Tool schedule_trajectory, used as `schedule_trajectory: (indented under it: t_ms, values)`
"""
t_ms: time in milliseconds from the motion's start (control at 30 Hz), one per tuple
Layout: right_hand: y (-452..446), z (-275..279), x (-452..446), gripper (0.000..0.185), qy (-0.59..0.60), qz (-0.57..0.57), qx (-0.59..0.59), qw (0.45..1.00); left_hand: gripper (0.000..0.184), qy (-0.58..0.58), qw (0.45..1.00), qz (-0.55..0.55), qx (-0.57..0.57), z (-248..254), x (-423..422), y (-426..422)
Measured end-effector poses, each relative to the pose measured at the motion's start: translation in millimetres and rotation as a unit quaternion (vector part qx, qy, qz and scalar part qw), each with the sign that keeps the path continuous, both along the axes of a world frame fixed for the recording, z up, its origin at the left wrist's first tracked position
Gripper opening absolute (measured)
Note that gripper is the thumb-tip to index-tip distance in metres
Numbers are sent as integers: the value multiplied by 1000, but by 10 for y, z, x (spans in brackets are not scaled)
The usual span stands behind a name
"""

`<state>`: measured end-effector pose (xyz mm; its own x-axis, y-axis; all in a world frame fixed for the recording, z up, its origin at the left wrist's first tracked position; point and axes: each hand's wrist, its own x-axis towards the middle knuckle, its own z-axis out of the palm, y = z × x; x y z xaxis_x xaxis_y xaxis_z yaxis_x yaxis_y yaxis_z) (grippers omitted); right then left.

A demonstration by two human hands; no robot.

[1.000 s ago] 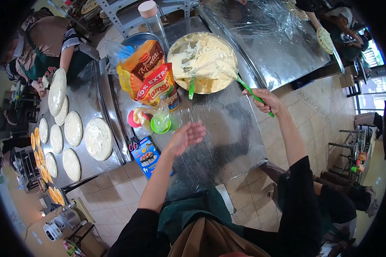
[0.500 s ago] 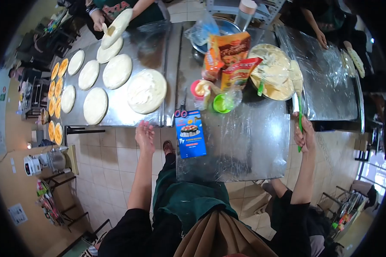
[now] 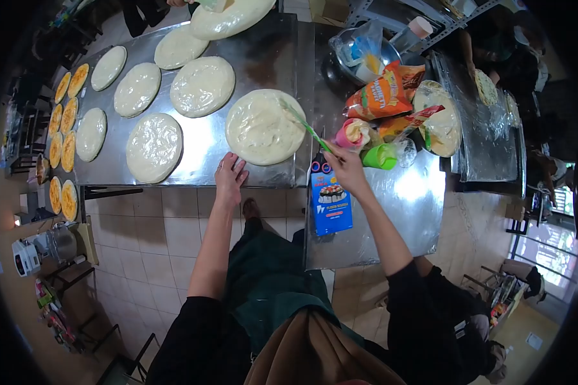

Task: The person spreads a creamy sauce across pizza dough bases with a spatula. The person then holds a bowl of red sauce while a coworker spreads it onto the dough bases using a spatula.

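Note:
My right hand is wrapped round the handle of a green spatula. The spatula's head rests on the creamy top of a round dough base near the front edge of the metal table. My left hand is at that edge, just below the same base, its fingers apart and nothing in them. Left of this base lies another coated round, with one more behind.
A blue box, a pink cup, a green cup, an orange packet and a bowl of cream stand on the right table. Small orange-topped rounds lie far left. Another person's hand holds a round at the top.
My right hand has moved left from beside the cream bowl, bringing the spatula onto the dough base. My left hand has come to the table edge. The view has shifted towards the left table.

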<state>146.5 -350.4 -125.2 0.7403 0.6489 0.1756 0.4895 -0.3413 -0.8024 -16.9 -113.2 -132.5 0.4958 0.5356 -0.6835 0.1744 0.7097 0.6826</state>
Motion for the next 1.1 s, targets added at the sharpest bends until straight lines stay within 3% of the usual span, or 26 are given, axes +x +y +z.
schedule_trajectory:
  t_ms: [33, 133, 233, 333, 433, 500, 600, 733, 833, 933, 1033, 1100]
  values:
    - [158, -107, -68, 42, -136, -16, 3, 991, 55, -12, 1000, -2, -13, -22, -21, 19]
    - [320, -109, -554, 36, -114, -29, -252, 960, 53, -52, 998, 3, -44, -125, -99, 77]
    - [269, 69, -923, 30, -116, -8, -265, 957, 52, -73, 996, 10, -58, -158, -122, 111]
    - [220, 545, -1017, 28, 36, 48, -217, 974, 48, -75, 993, 20, -94, -159, -122, 181]
    - [111, 457, -871, 26, 108, -21, -138, 984, 48, -72, 991, 18, -116, -58, -136, 223]
    - [127, 466, -561, 27, 120, -83, -133, 980, 48, -64, 991, 3, -113, -69, -143, 257]
    - [250, 285, -315, 30, 8, -103, -186, 977, 49, -49, 991, -30, -121, -119, -109, 323]
    - [274, 103, -426, 34, 50, -101, -216, 970, 48, -107, 986, -31, -122, -188, -48, 378]
    - [196, 101, -394, 36, 249, -124, -164, 946, 47, -229, 947, -37, -221, -316, 117, 366]
    - [116, -122, -395, 37, 204, -109, -46, 972, 47, -239, 951, -36, -194, -281, 539, 194]
    - [167, -89, -468, 35, 173, -129, -63, 974, 47, -175, 960, -79, -204, -309, 762, 96]
    - [231, 29, -599, 36, 176, -143, -109, 968, 48, -241, 920, -95, -296, -244, 791, 111]
